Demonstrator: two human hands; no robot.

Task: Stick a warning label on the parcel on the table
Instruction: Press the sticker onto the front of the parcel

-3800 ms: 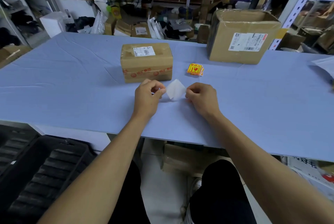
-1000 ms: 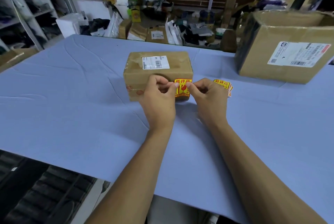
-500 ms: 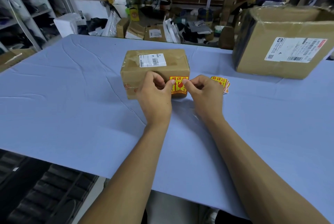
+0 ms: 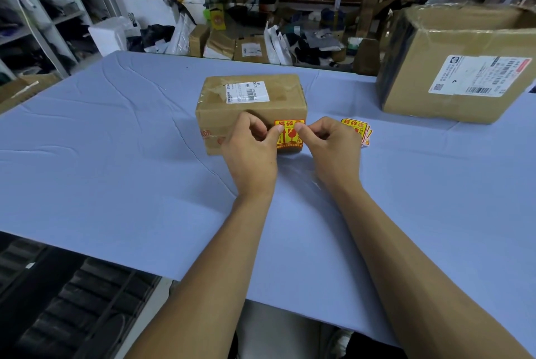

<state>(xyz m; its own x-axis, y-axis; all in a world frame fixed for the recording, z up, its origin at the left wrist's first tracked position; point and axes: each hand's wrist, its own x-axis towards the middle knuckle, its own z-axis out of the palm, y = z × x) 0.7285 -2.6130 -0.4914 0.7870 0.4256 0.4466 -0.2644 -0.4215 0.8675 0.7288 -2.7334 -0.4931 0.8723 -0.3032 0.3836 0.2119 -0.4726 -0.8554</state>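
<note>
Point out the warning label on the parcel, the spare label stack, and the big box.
warning label point(image 4: 291, 138), head view, lower middle
spare label stack point(image 4: 356, 126), head view, top sheet
big box point(image 4: 429, 68), head view, front face
</note>
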